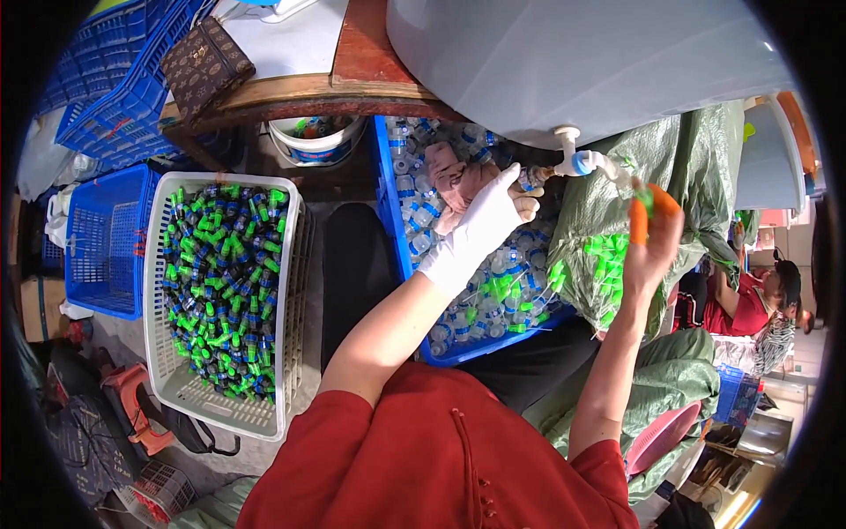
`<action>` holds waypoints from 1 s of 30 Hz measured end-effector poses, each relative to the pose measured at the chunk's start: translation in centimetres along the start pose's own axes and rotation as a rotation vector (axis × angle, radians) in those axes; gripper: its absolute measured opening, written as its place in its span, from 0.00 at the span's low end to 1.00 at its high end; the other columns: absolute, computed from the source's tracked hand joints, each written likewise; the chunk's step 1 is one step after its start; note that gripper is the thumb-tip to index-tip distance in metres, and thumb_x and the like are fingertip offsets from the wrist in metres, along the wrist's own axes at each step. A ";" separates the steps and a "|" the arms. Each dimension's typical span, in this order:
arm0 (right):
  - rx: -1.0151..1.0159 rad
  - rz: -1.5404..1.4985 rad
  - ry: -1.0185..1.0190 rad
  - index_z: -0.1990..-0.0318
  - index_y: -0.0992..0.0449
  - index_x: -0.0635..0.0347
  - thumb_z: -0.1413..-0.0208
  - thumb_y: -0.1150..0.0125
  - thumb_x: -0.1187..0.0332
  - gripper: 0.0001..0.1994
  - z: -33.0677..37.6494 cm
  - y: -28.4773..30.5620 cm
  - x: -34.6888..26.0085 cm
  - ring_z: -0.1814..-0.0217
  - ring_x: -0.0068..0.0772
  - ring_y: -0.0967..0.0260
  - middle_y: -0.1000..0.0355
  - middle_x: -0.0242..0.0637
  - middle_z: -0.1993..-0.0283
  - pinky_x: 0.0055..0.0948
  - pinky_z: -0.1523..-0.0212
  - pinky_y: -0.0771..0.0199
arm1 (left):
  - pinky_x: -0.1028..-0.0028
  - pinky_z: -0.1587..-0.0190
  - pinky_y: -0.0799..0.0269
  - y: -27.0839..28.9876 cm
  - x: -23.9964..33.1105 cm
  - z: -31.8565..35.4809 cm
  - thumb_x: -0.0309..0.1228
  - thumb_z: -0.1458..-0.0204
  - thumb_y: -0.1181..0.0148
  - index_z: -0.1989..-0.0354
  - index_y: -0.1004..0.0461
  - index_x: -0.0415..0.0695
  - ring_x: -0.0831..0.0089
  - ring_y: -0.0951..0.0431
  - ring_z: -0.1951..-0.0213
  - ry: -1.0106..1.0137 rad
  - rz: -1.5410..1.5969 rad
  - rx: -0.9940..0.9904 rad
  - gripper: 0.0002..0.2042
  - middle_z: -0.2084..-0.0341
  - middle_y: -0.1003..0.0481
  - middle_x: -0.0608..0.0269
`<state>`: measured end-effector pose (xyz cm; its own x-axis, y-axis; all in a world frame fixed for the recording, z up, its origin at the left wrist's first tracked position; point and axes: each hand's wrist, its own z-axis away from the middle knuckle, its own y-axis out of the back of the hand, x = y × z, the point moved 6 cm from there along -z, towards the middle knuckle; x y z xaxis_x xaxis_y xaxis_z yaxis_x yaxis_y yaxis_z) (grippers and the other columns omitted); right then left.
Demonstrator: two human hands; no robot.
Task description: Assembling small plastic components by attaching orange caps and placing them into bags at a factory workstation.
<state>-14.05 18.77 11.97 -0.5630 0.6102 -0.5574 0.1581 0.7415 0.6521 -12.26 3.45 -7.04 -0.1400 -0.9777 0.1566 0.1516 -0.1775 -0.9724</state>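
My gloved left hand [483,225] grips a small bottle [531,179] at the tap [583,162]. My right hand [650,240] pinches a green cap [646,197] just right of the tap. Below the tap, a blue crate [398,251] holds clear bottles. Far left of it, a white basket [291,291] holds green-capped bottles.

White glove [480,231], orange fingertip covers [638,222], green-capped small bottles [225,282] in a white basket [291,370], blue crates [110,238], red shirt [441,458].
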 end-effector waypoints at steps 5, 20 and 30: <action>-0.154 0.002 0.084 0.53 0.26 0.61 0.47 0.35 0.76 0.13 3.7 -1.5 0.2 0.62 0.28 0.27 0.25 0.39 0.56 0.27 0.61 0.27 | 0.77 0.71 0.31 2.2 -0.2 0.7 0.44 0.36 0.52 0.55 0.28 0.39 0.75 0.28 0.74 0.010 -0.050 0.003 0.18 0.67 0.24 0.56; -0.545 0.301 0.507 0.61 0.29 0.59 0.54 0.40 0.71 0.11 8.7 -5.1 -0.4 0.62 0.44 0.32 0.32 0.41 0.68 0.39 0.62 0.29 | 0.75 0.68 0.26 3.2 -3.5 5.6 0.31 0.42 0.45 0.52 0.29 0.37 0.72 0.22 0.68 -0.559 -1.541 -0.177 0.13 0.60 0.25 0.55; -0.589 0.276 0.254 0.63 0.32 0.63 0.50 0.41 0.66 0.11 12.0 -4.4 3.5 0.63 0.44 0.30 0.32 0.42 0.68 0.39 0.66 0.28 | 0.75 0.71 0.33 4.2 -7.0 6.7 0.39 0.37 0.49 0.55 0.32 0.41 0.75 0.30 0.75 0.192 -0.593 0.138 0.13 0.68 0.28 0.62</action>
<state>-7.03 20.96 0.96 -0.7494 0.6167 -0.2408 -0.1036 0.2500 0.9627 -4.12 8.79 -11.02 -0.4100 -0.6732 0.6154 0.1172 -0.7080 -0.6964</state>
